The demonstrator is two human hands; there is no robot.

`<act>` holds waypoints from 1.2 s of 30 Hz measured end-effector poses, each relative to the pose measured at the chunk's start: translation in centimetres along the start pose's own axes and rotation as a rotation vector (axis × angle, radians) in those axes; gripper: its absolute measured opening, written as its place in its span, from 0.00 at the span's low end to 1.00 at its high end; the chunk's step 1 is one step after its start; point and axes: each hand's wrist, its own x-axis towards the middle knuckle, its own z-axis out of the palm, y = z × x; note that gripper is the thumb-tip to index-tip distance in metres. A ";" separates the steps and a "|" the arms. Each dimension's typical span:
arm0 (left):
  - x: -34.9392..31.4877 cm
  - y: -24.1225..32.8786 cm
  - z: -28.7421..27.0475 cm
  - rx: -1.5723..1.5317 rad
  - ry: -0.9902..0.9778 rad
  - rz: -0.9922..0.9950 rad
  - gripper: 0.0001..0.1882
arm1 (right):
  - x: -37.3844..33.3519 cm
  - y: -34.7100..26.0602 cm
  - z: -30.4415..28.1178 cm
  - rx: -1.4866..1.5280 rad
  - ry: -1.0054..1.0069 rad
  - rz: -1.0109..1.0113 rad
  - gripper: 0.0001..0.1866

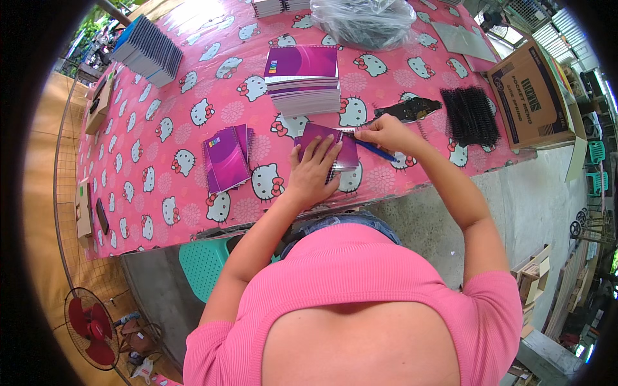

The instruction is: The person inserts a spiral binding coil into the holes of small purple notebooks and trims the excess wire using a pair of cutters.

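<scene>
Notebook with glossy purple cover [348,154] lies beneath the flat, spread left hand [313,168]; the right hand [388,135] pinches a thin dark item [349,134], indistinct, at the notebook's right edge.

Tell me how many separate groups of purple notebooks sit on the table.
3: a tall stack, a small pile left of the left hand, and one group under that hand. Others may be hidden.
</scene>
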 end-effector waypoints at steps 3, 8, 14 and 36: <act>-0.1 0.1 0.1 0.025 -0.017 -0.021 0.39 | -0.9 0.8 2.1 0.622 -0.051 0.135 0.26; -0.8 -1.0 -1.4 -0.393 0.130 0.051 0.32 | -4.5 3.0 7.8 -0.174 0.713 -0.164 0.27; -3.8 -2.8 -7.6 -0.668 0.696 -0.266 0.23 | -1.1 4.8 6.6 0.035 0.972 -0.310 0.19; 6.4 -4.2 0.6 -0.083 0.133 -0.138 0.16 | 3.8 0.3 -20.6 0.996 0.919 -0.453 0.17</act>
